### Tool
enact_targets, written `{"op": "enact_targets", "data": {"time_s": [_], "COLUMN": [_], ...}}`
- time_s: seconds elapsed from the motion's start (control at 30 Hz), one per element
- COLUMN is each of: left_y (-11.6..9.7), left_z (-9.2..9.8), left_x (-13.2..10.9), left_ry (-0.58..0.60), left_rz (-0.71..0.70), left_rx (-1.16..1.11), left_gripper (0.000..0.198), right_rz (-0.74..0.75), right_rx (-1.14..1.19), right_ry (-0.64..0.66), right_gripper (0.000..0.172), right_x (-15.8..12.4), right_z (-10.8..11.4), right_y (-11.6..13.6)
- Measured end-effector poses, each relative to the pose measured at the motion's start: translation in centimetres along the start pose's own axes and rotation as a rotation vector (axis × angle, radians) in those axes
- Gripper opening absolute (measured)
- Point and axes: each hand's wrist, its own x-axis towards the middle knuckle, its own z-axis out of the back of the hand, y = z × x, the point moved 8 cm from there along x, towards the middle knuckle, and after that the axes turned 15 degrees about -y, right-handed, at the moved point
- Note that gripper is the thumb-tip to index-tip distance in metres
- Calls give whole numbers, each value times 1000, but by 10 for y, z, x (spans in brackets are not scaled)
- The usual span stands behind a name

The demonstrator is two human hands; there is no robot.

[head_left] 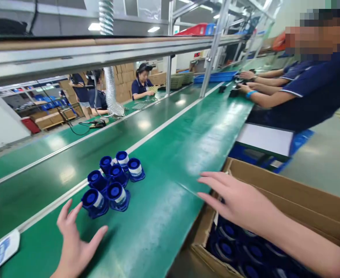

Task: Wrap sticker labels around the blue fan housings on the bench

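My left hand (pixel 79 239) hovers over the green work surface (pixel 164 216) with thumb and fingers spread, holding nothing. Just beyond its fingertips stands a cluster of several dark blue, round-topped plastic parts (pixel 116 195) on flared bases, some with white labels. The nearest blue part (pixel 93 200) is close to my index finger; whether they touch I cannot tell. My right hand (pixel 230 193) is stretched out above the near edge of the surface and the cardboard box (pixel 199 241), its fingers extended and empty. Inside the box lie several similar blue parts (pixel 225 247), partly hidden by my forearm.
A white printed sheet or bag (pixel 4 251) lies at the lower left. Metal posts (pixel 213 50) and a long rail (pixel 100 56) cross above the line. Co-workers (pixel 300 88) handle dark items at the far right, near a blue tray (pixel 216 76). Another person (pixel 141 85) sits opposite.
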Motion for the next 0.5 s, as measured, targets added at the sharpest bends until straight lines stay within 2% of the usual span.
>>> {"op": "enact_targets", "data": {"time_s": [0.1,0.17,0.23,0.3,0.37,0.43,0.5], "left_y": [-1,-4,-6,-4,-1,0,1], "left_z": [-22,-29,-27,-19,-7,2,7], "left_x": [9,9,5,2,1,3,7], "left_ry": [66,141,206,226,211,188,149], "left_rz": [-31,-92,-149,-178,-198,-216,-173], "left_rx": [-21,-54,-74,-70,-59,-75,-123], "left_gripper": [65,54,56,57,57,59,57], "right_rz": [236,340,408,438,431,392,335], "right_rx": [115,158,188,202,209,215,227], "right_ry": [72,134,163,194,226,258,290], "right_gripper": [39,62,77,69,48,35,33], "right_x": [74,109,135,152,161,161,152], "right_z": [-60,-102,-139,-167,-185,-190,-185], "right_y": [72,103,123,136,143,144,138]}}
